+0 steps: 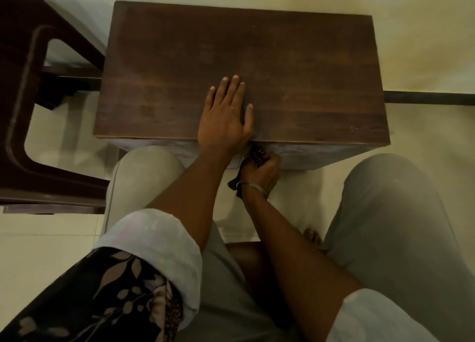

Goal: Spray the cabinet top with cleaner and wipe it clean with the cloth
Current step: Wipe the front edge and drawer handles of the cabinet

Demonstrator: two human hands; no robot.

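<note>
Just below the cabinet top [295, 66], right hand [264, 173] grips the cloth [257, 153].

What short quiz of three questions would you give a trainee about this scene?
1. True or false: the left hand lies flat on the cabinet top.
2. Which hand grips the cloth? A) left B) right C) neither
3. Fill in: the cloth is held ___ the front edge of the cabinet top (above or below).

Key: 1 true; 2 B, the right hand; 3 below.
</note>
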